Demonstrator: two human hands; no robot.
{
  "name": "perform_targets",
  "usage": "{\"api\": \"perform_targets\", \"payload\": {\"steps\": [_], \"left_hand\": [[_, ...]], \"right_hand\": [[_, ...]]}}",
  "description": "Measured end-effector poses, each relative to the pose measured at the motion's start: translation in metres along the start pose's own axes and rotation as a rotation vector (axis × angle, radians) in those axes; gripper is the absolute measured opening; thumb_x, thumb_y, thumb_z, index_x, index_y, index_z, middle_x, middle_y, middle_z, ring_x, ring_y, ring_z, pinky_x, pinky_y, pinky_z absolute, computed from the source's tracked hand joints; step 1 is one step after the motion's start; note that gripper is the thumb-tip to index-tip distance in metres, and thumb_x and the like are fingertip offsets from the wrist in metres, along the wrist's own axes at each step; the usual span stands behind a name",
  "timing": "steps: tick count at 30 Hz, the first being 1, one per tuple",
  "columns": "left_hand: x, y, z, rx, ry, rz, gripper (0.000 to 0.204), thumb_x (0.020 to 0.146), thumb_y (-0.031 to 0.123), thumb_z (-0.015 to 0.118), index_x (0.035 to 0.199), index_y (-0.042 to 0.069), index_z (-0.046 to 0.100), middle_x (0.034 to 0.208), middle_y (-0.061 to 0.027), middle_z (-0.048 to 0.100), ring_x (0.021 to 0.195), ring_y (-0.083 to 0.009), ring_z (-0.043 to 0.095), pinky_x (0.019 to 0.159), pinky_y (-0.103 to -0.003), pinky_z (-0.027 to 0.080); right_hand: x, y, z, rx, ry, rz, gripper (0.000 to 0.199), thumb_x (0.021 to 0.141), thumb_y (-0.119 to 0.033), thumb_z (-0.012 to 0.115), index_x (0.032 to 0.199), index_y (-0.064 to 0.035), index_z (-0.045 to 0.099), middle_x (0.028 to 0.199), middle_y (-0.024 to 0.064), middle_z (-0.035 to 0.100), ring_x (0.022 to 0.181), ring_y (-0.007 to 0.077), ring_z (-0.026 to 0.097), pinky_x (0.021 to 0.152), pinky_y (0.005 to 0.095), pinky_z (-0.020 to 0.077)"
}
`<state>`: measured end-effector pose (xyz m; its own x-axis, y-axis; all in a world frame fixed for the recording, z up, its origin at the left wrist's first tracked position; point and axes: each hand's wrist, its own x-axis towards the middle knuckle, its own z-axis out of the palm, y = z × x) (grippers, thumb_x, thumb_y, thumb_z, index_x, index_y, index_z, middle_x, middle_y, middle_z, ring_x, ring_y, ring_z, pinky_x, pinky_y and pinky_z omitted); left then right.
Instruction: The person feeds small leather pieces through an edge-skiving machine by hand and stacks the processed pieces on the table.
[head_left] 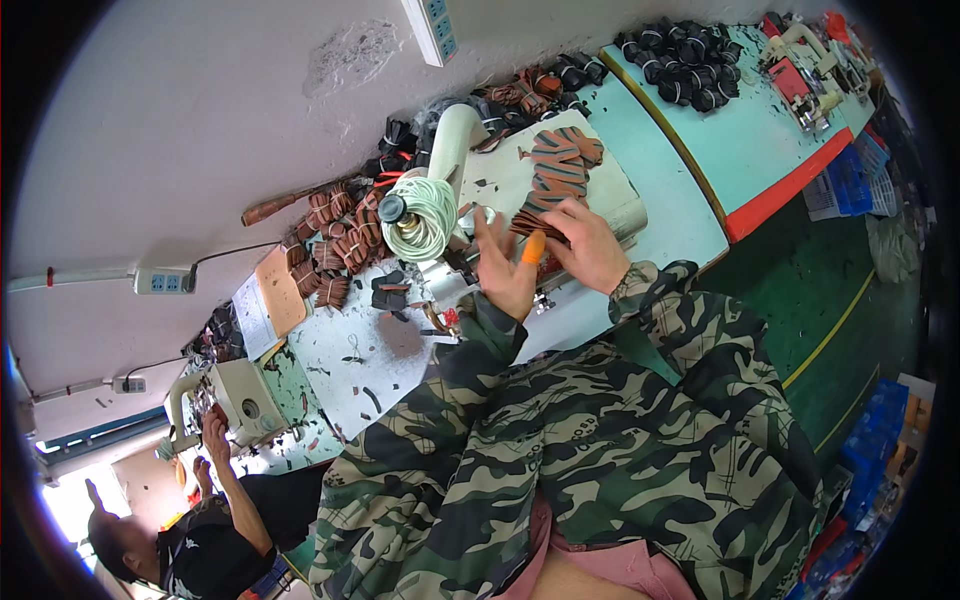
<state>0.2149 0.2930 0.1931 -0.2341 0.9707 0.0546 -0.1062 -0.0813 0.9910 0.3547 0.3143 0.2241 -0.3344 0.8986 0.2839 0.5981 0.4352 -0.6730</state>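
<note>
A stack of brown and grey strips (530, 221) lies at the near end of a bundled row of striped strips (562, 165) on the pale machine bed (618, 190). My right hand (592, 248) is closed on the stack, fingers bent over its right side. My left hand (507, 278) grips the stack's left end between fingers and thumb, though its exact hold is partly hidden. An orange finger cover (535, 247) is on one of its digits. Just left of it stands the machine's arm (455, 145) with a coil of pale green cord (425, 220).
Tied brown bundles (340, 240) and black bundles (690, 60) lie along the wall side. A small dark bundle (389, 291) sits on the table (335, 365) among scraps. At the lower left, another person (215, 530) works at a pale machine (245, 402). Blue baskets (850, 180) stand at right.
</note>
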Motion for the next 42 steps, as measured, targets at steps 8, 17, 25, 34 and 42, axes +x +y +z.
{"api": "perform_targets", "payload": {"steps": [8,17,25,34,42], "left_hand": [[0.003,0.050,-0.046,-0.009,-0.321,-0.570,0.019,0.088,0.017,0.055,0.091,0.000,0.061,0.069,-0.0085,0.062,0.053,-0.0131,0.059,0.050,-0.026,0.049],[0.003,0.080,-0.094,0.450,-0.818,-0.477,0.043,0.089,0.035,0.056,0.120,0.005,0.054,0.094,-0.0131,0.065,0.060,-0.0240,0.065,0.040,-0.028,0.046],[-0.021,0.050,-0.119,-0.525,-0.450,-0.858,0.066,0.094,0.056,0.028,0.135,0.004,0.034,0.120,-0.0182,0.051,0.058,-0.0245,0.064,0.037,-0.023,0.044],[-0.027,0.048,-0.126,-0.354,-0.407,-0.691,0.058,0.096,0.051,0.030,0.128,0.004,0.042,0.108,-0.0150,0.059,0.055,-0.0220,0.062,0.039,-0.023,0.043],[-0.037,0.043,-0.129,-0.656,-0.281,-0.861,0.053,0.098,0.046,0.029,0.124,0.004,0.046,0.104,-0.0137,0.061,0.056,-0.0210,0.063,0.038,-0.023,0.042]], "right_hand": [[0.013,-0.071,-0.029,0.316,-0.204,0.343,0.035,0.072,-0.019,0.073,0.098,0.0015,0.063,0.078,0.0091,0.064,0.064,0.0145,0.061,0.059,0.0265,0.0479],[0.006,-0.057,0.016,0.800,-0.333,0.523,0.023,0.078,-0.011,0.068,0.095,0.0027,0.063,0.077,0.0061,0.065,0.062,0.0086,0.059,0.054,0.0218,0.0467],[0.007,-0.079,0.033,1.015,-0.300,0.707,0.022,0.084,-0.011,0.065,0.100,0.0033,0.061,0.077,0.0048,0.064,0.061,0.0073,0.058,0.048,0.0188,0.0428],[0.004,-0.084,0.048,0.804,-0.294,0.691,0.023,0.084,-0.012,0.064,0.100,0.0043,0.060,0.078,0.0057,0.064,0.060,0.0080,0.058,0.046,0.0193,0.0422],[0.002,-0.089,0.055,0.972,-0.303,0.727,0.022,0.081,-0.011,0.065,0.096,0.0042,0.061,0.077,0.0076,0.065,0.059,0.0100,0.062,0.046,0.0215,0.0462]]}}
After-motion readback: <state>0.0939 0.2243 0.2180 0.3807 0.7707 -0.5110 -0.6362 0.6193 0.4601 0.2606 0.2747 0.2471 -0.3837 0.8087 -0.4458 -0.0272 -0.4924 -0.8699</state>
